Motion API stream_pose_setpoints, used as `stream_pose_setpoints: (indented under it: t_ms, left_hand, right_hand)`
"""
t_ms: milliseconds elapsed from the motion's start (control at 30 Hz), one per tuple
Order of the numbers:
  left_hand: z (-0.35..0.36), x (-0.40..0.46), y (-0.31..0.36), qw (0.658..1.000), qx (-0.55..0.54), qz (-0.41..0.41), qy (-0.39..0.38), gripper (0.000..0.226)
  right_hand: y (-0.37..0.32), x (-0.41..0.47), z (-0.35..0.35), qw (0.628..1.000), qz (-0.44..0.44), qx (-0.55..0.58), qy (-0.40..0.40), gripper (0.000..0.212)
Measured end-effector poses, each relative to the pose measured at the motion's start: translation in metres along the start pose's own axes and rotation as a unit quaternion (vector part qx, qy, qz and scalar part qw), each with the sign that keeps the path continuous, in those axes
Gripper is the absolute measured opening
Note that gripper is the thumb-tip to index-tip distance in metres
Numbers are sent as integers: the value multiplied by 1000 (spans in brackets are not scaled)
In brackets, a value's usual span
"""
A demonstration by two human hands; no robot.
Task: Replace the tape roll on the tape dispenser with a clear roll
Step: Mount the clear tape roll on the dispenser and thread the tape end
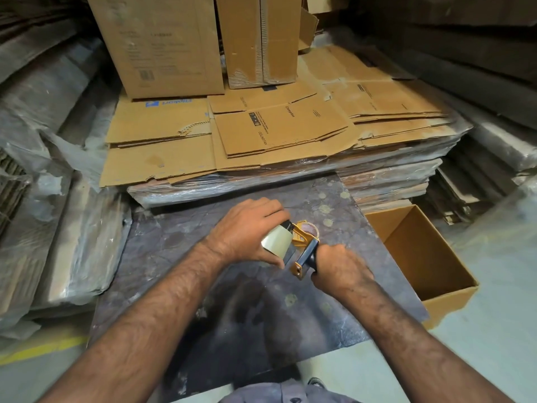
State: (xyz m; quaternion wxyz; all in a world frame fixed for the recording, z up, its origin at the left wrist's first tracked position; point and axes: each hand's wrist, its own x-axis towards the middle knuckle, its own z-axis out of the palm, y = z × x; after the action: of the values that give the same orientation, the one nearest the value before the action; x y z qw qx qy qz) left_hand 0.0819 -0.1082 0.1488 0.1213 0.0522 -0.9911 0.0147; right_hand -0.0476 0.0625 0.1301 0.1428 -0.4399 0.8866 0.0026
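Below, we see our right hand (338, 267) curled round the black handle of the orange metal tape dispenser (305, 247), held over the dark mottled mat (174, 257). Our left hand (247, 231) grips its pale, shiny tape roll (276, 239).

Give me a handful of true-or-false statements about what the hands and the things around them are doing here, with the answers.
1. The right hand grips the dark handle of the tape dispenser. True.
2. The left hand rests flat on the floor. False: it holds the front end of the dispenser, by the shiny metal plate.
3. An open cardboard box stands to the right of the hands. True.
4. That box is packed full of tape rolls. False: its inside looks empty.
5. Flattened cartons lie stacked beyond the hands. True.
6. The dispenser's frame is bright green. False: it is orange-yellow.
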Motion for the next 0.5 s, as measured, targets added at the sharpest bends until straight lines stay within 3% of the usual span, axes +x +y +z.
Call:
stream_pose_setpoints:
  t_ms: [233,367,433,500]
  left_hand:
    - [11,-2,3,996,0,26,87,84]
    - [6,-2,2,995,-84,-29,42,86]
    - [7,-5,1,962,-238,-121,66,91]
    - [13,-9,4,863,-418,-232,163,91]
  right_hand:
    - [5,-4,0,999,-5,-32,19,25]
    - [8,-4,2,1000,-1,-15,1,29]
    - [8,-2,4,1000,10,26,-14,32]
    - [5,-1,6,997,16,65,-31,36]
